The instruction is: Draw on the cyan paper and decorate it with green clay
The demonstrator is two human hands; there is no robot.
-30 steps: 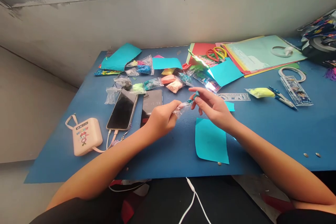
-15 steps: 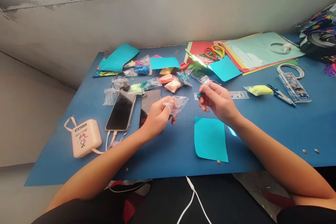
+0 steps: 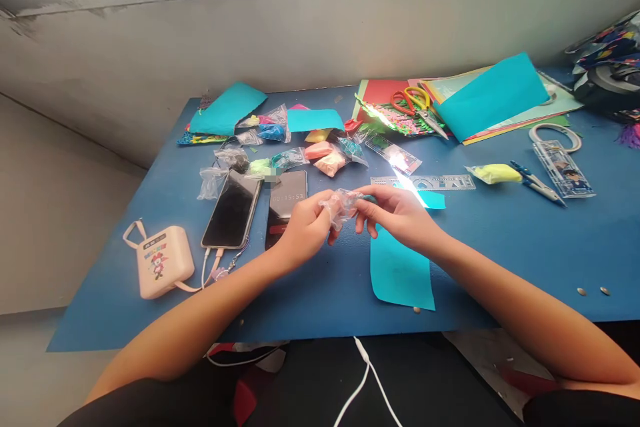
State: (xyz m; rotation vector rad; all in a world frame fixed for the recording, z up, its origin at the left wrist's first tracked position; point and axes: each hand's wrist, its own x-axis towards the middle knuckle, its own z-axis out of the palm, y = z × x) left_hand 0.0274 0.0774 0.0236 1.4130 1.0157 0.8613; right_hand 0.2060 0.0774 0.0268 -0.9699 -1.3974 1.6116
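L hand (image 3: 307, 221) – fingers pinched on clear bag (image 3: 343, 208), above mid counter (image 3: 320, 297); R hand (image 3: 403, 215) – fingers pinched round teal lump (image 3: 369, 199), at bag's R side. Step: prob. working lump at bag; next needs steady L hold.

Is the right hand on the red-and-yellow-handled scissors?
No, the scissors lie farther back on the blue table, apart from the right hand.
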